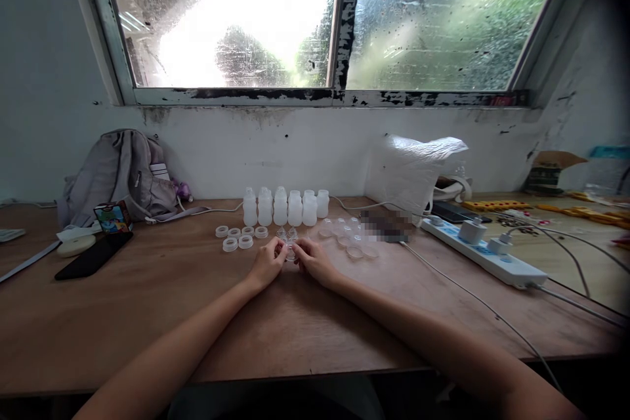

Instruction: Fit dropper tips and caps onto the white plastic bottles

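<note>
Left hand: (270, 264) at the centre of the frame, grip pinching the left edge of a small clear piece (291, 251) between thumb and fingers.
Right hand: (314, 264) just beside it, grip pinching the right edge of that same piece.
Small clear piece: between the 2 hands, at the centre of the frame, low over the tabletop (290, 335); its exact shape is too small and too hidden to tell.
Clear teat-like pieces: (293, 233) at least 2, just above the fingertips in the frame.
Baby bottles: (280, 209) milky white, upright and close together above the hands; the leftmost 3 have narrower tops, the others wide necks.
Collar rings: (245, 242) 6 whitish ones, lying flat to the left of the hands.
Clear round covers: (354, 252) a loose group to the right of the hands, some overlapping to the eye.
Left of frame: a grey backpack (115, 174) against the wall, a colourful small box (113, 218) and a black phone (93, 256).
Right of frame: a white power strip (522, 270) with 2 chargers (471, 231) plugged in, a white bag (403, 174) behind.
Top of frame: a streaked window (428, 26) with peeling paint on its frame.
</note>
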`<state>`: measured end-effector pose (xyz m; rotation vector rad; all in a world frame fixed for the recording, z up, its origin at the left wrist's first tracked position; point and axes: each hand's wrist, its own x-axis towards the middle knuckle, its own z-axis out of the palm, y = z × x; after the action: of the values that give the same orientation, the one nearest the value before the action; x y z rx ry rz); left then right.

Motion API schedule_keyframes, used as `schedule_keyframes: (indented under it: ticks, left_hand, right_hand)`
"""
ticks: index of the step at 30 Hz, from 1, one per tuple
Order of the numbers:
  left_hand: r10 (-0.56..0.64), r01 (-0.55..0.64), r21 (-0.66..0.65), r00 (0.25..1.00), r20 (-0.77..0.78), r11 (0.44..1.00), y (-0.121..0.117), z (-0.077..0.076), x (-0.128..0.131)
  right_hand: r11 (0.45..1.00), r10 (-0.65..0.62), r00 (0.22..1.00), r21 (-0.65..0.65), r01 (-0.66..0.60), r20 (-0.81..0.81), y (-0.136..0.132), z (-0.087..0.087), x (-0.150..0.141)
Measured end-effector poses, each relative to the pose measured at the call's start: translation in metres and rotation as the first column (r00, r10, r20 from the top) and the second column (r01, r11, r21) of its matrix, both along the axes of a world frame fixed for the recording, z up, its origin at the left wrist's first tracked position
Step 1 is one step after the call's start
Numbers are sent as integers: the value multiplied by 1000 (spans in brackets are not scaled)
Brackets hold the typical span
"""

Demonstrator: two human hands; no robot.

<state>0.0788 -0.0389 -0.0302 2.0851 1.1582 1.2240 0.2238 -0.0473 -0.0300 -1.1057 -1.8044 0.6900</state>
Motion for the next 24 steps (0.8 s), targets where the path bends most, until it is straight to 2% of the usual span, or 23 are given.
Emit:
schedule_keyframes:
  ticks: [10, 15, 24]
  left_hand:
    - [33, -34, -60, 999, -15, 998, 3, -4, 2]
    - [57, -59, -92, 998, -30, 994, 2, -2, 2]
    - [50, -51, -72, 999, -14, 996, 4, -3, -1]
  right_hand:
    - [991, -92, 987, 109, 78, 134, 6, -7, -1]
    - [984, -125, 981, 144, 104, 146, 8, -10, -1]
    - [998, -26, 997, 56, 22, 70, 5, -6, 1]
